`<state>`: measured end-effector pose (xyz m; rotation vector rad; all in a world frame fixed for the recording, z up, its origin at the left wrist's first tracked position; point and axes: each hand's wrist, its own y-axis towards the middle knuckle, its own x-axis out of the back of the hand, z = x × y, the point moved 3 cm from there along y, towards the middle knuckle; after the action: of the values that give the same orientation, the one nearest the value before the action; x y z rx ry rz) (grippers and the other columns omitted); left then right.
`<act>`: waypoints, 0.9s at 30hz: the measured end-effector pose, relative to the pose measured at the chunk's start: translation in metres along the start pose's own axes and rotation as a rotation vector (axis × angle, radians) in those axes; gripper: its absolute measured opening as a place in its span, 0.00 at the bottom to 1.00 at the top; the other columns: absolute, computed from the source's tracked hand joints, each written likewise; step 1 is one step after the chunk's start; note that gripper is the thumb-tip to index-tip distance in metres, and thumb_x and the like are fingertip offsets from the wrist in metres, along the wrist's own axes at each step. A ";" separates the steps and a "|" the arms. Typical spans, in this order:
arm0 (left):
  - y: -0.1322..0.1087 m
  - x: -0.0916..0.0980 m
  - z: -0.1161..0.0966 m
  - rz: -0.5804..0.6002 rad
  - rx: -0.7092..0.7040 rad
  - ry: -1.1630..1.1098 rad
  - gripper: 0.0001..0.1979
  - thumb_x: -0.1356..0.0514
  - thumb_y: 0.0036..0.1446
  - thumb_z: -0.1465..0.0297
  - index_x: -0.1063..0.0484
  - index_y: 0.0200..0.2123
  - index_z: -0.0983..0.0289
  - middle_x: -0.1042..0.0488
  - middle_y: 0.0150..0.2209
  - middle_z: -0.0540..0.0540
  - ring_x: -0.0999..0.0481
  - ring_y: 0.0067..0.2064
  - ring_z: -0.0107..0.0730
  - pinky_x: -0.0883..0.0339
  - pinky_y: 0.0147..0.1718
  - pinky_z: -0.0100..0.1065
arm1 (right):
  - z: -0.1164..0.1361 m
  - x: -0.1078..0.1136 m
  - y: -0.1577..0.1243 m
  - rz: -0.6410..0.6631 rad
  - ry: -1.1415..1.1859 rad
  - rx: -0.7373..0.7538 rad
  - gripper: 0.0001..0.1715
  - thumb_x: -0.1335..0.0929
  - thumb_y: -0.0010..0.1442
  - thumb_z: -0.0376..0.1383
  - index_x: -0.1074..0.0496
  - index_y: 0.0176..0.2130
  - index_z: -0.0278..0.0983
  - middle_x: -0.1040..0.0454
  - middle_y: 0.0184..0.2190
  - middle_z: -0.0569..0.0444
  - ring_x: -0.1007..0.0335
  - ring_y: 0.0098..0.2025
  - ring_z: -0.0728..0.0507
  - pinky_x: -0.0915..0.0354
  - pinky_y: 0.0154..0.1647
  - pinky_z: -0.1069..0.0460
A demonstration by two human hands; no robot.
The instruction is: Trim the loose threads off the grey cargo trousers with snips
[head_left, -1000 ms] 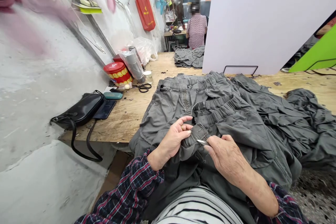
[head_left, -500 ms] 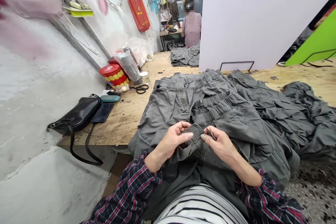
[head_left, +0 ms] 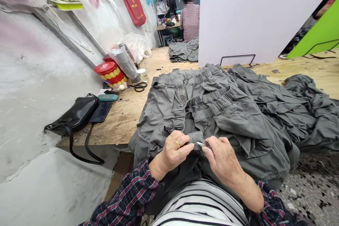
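Grey trousers [head_left: 230,123] with elasticated waistbands lie in a pile before me and hang over the table's front edge. My left hand [head_left: 176,150], wearing a gold ring, is closed, pinching a flap of the trousers [head_left: 195,136] between thumb and fingers. Close beside it, my right hand [head_left: 222,155] is closed around a small pointed metal blade [head_left: 200,144]. The blade's tip points left and meets the cloth near my left thumb. Most of this tool is hidden inside my right fingers.
On the wooden table [head_left: 124,120] at left are a black handbag [head_left: 76,114], dark phone [head_left: 100,112], teal case [head_left: 108,97], black-handled scissors [head_left: 139,86] and red tin [head_left: 110,73]. A white panel [head_left: 254,14] stands behind the trousers. A person [head_left: 190,23] sits farther back.
My right hand has turned over, bringing the blade's pale tip onto the flap. My left hand has rolled forward around the cloth, covering the buttonhole seen before. The view has shifted slightly.
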<state>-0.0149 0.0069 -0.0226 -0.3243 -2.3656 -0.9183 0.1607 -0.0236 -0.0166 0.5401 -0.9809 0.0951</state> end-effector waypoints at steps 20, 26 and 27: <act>0.042 0.042 0.054 -0.215 0.519 -0.133 0.04 0.39 0.48 0.70 0.28 0.27 0.65 0.28 0.27 0.51 0.31 0.31 0.28 0.39 0.32 0.28 | -0.050 -0.024 0.019 0.042 0.502 -0.387 0.15 0.36 0.56 0.41 0.33 0.43 0.37 0.27 0.38 0.51 0.32 0.38 0.46 0.37 0.41 0.50; 0.074 0.049 0.042 -0.163 0.526 -0.377 0.05 0.37 0.45 0.71 0.28 0.27 0.66 0.29 0.26 0.50 0.32 0.29 0.25 0.40 0.30 0.26 | -0.038 -0.044 0.052 0.238 0.786 -0.320 0.16 0.35 0.51 0.34 0.30 0.42 0.34 0.27 0.39 0.52 0.32 0.42 0.44 0.39 0.46 0.49; 0.078 0.050 0.042 -0.158 0.563 -0.459 0.06 0.36 0.45 0.70 0.29 0.28 0.66 0.30 0.25 0.49 0.33 0.28 0.24 0.40 0.29 0.26 | -0.039 -0.044 0.053 0.288 0.818 -0.325 0.14 0.35 0.51 0.35 0.29 0.39 0.34 0.26 0.35 0.53 0.32 0.39 0.45 0.38 0.44 0.50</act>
<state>-0.0408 0.0933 0.0238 -0.1277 -2.9785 -0.2156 0.1483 0.0481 -0.0485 0.0283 -0.2514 0.3755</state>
